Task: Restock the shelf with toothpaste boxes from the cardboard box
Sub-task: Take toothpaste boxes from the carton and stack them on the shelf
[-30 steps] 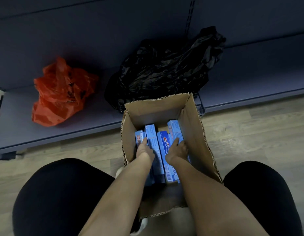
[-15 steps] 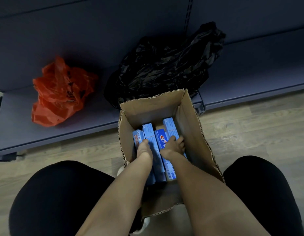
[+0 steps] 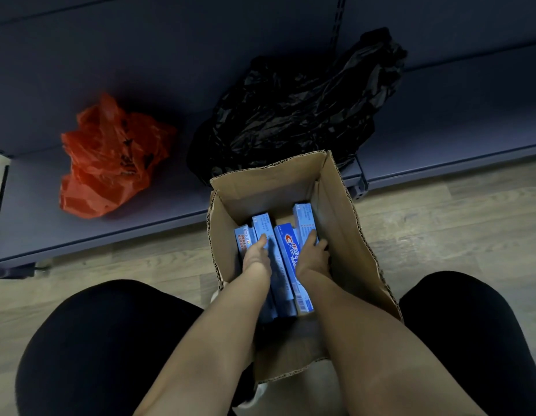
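Observation:
An open cardboard box (image 3: 347, 223) stands on the floor between my knees, holding several blue toothpaste boxes (image 3: 286, 253) side by side. Both my hands are down inside it. My left hand (image 3: 256, 253) grips the leftmost toothpaste boxes (image 3: 244, 237), thumb on top. My right hand (image 3: 313, 255) curls its fingers round the rightmost toothpaste box (image 3: 304, 219), which sits raised and farther back than the others. The dark low shelf (image 3: 440, 121) lies just beyond the cardboard box.
A crumpled red plastic bag (image 3: 110, 159) lies on the shelf at the left and a large black plastic bag (image 3: 296, 109) sits on it behind the cardboard box. Wooden floor runs along the shelf's front edge. My knees in black flank the box.
My right hand has shifted from the middle toothpaste box to the rightmost one and pushed it back and up. The left hand has stayed on the left boxes.

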{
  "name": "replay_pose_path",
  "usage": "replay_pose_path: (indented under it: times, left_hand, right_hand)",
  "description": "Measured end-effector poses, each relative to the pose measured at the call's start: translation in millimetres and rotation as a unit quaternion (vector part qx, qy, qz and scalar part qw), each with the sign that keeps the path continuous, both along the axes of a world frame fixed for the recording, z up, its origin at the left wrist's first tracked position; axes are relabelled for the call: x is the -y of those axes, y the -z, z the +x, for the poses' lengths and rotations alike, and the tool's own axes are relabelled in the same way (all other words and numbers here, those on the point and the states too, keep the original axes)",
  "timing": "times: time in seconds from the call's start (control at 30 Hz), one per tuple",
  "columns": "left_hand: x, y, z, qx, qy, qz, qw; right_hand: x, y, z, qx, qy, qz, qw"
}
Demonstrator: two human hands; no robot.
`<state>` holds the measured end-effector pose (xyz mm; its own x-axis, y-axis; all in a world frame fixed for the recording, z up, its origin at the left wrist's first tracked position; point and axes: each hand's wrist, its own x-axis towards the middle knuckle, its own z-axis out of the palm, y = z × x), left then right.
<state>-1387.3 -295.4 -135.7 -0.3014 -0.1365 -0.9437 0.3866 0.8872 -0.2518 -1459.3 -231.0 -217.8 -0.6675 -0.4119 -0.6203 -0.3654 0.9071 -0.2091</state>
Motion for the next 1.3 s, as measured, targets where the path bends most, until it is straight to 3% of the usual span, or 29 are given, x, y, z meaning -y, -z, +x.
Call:
replay_pose_path:
  times: [0.23, 0.4, 0.57, 0.73, 0.97, 1.3]
  left_hand:
    - [6.3, 8.0, 0.7, -0.004, -0.108, 0.005, 0.994]
    - [4.6, 5.1, -1.0, 0.011, -0.112, 0.014, 0.994]
    - [6.7, 7.9, 1.0, -0.068, -0.121, 0.041, 0.989]
    - [9.2, -8.7, 4.1, -0.15, -0.117, 0.055, 0.98]
    - [8.8, -103.1, 2.8, -0.277, -0.119, 0.045, 0.952]
    - [-14.3, -345.9, 25.3, -0.364, -0.105, 0.02, 0.925]
  right_hand:
    - [1.7, 1.7, -1.6, -0.011, -0.014, 0.032, 0.999]
    - [3.4, -1.6, -1.6, -0.015, 0.006, 0.043, 0.999]
    - [8.3, -11.0, -0.9, -0.015, 0.039, 0.059, 0.997]
    - [8.0, -33.3, -3.9, 0.026, -0.038, 0.057, 0.997]
    - [-15.8, -155.3, -3.2, -0.025, -0.105, -0.002, 0.994]
    - [-59.9, -415.0, -11.8, -0.048, -0.221, -0.057, 0.972]
